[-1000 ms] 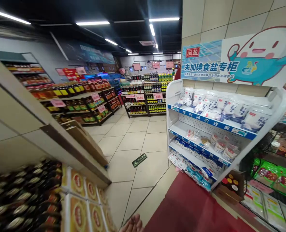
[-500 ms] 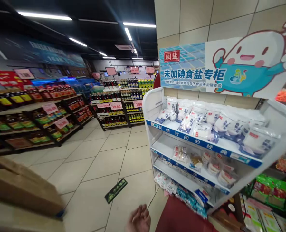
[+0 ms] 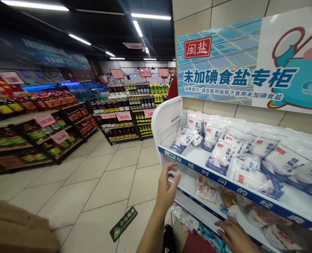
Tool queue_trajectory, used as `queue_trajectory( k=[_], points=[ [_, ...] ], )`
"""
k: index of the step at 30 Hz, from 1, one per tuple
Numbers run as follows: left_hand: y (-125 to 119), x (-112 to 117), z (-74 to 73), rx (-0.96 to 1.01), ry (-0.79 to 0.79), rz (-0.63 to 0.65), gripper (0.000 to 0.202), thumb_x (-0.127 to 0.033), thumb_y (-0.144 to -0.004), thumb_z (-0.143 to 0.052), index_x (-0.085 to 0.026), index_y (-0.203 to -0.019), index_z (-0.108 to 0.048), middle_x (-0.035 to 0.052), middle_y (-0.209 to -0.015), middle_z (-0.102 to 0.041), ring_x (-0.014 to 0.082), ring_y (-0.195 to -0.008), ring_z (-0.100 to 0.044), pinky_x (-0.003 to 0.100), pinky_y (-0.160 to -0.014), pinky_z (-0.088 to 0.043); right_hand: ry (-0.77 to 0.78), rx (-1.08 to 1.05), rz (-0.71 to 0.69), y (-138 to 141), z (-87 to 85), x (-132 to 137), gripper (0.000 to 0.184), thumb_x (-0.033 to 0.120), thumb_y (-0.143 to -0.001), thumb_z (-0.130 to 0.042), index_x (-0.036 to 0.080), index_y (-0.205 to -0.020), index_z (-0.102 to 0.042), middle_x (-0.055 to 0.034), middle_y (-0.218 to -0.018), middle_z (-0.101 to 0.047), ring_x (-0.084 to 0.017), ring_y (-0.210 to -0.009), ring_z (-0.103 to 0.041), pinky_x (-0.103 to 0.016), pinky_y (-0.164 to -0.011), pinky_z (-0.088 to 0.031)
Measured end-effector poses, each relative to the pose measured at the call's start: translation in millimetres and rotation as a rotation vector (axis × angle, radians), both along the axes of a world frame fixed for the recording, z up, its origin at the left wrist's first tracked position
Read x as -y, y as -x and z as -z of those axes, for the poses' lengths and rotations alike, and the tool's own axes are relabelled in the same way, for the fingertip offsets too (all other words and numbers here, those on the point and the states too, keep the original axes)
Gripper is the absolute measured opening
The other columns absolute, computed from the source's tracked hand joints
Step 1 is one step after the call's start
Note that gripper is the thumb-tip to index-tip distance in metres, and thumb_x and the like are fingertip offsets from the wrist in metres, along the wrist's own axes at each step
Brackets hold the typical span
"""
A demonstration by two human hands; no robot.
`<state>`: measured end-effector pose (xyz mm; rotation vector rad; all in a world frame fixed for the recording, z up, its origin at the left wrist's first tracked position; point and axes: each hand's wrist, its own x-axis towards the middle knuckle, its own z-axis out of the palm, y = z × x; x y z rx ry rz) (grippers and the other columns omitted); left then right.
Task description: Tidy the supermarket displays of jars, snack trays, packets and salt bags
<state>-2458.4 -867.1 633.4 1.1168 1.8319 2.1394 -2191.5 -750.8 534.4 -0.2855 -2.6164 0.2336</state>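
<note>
My left hand (image 3: 167, 187) is raised with its fingers spread, empty, just in front of the white salt rack (image 3: 165, 121) near the blue edge of its top shelf. My right hand (image 3: 232, 233) lies lower, fingers stretched out over the packets on a lower shelf, holding nothing. The top shelf carries several white salt bags (image 3: 219, 156) with red labels. Small packets (image 3: 205, 189) lie on the shelf beneath. A blue and white salt poster (image 3: 240, 70) hangs on the tiled pillar above.
Low shelves of bottled sauces (image 3: 47, 130) line the left of the tiled aisle, with more bottle racks (image 3: 124, 119) at the far end. A green floor sticker (image 3: 123, 223) lies ahead. A brown cardboard box (image 3: 11, 228) sits at the lower left.
I have moved closer to the salt rack. My left hand has risen from the bottom edge to the top shelf's front, and my right hand has come into view by the lower shelf.
</note>
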Motion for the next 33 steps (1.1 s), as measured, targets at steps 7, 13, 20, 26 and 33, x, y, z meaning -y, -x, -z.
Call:
queue_trajectory(
  k=[7,13,20,26,33],
  points=[
    [138,-79,-19.5,-0.547,0.304,0.057,0.034,-0.029,-0.092,-0.056,-0.021,-0.125,-0.054,0.0137,-0.135,-0.053,0.0287,-0.129,-0.047,0.048,-0.11,-0.037,0.038,-0.132,0.038,154,-120.1,-9,0.031,0.025,-0.102,-0.047,0.025,-0.131,-0.058,-0.0048,-0.108,-0.072,-0.021,-0.101,-0.067,-0.044,-0.101,-0.052],
    [204,-127,-24.0,-0.48,0.574,0.248,0.07,-0.041,-0.085,-0.067,-0.014,-0.142,-0.036,0.0215,-0.142,-0.048,0.0375,-0.131,-0.046,0.051,-0.106,-0.04,-0.013,-0.289,0.416,231,-117.0,-27,0.028,0.026,-0.1,-0.051,0.023,-0.127,-0.059,-0.0075,-0.121,-0.067,-0.026,-0.117,-0.059,-0.046,-0.099,-0.051],
    [217,-140,-26.8,-0.283,0.825,0.386,0.109,-0.056,-0.071,-0.075,-0.019,-0.154,-0.015,0.0232,-0.155,-0.031,0.0374,-0.134,-0.046,0.043,-0.099,-0.045,0.097,-0.234,0.578,257,-90.5,-14,0.023,0.024,-0.101,-0.049,0.024,-0.122,-0.06,-0.006,-0.116,-0.068,-0.023,-0.109,-0.061,-0.042,-0.094,-0.05],
    [222,-136,-19.2,-0.293,0.765,0.398,0.095,-0.053,-0.076,-0.072,-0.023,-0.153,-0.026,0.0161,-0.137,-0.06,0.0335,-0.117,-0.063,0.04,-0.089,-0.052,0.079,-0.228,0.647,274,-78.8,-7,0.022,0.017,-0.1,-0.044,0.022,-0.11,-0.063,-0.0059,-0.112,-0.069,-0.025,-0.107,-0.061,-0.046,-0.093,-0.042],
    [227,-122,9.0,-0.664,0.166,0.101,0.076,-0.047,-0.076,-0.08,-0.018,-0.139,-0.048,0.0139,-0.114,-0.07,0.0262,-0.091,-0.072,0.033,-0.074,-0.058,0.297,-0.186,0.694,271,-96.0,-6,0.029,0.027,-0.101,-0.05,0.023,-0.13,-0.056,-0.0062,-0.123,-0.067,-0.023,-0.115,-0.061,-0.043,-0.098,-0.045]
  ],
)
